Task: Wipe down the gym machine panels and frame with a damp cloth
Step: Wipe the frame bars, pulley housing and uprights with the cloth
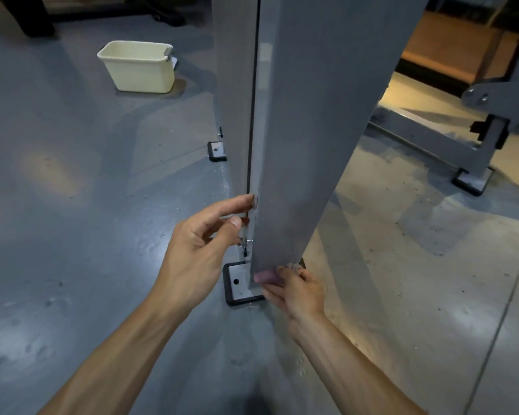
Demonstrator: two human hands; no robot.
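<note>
The panel rises from a foot plate and blocks the centre. Open floor lies to its left, up to the bucket and a second foot plate. Right of the panel, floor runs clear to the frame rail and its foot.

The tall grey metal machine panel looks matt and finely textured. The small mauve cloth looks soft. The cream plastic bucket is smooth; the grey painted floor is glossy.
</note>
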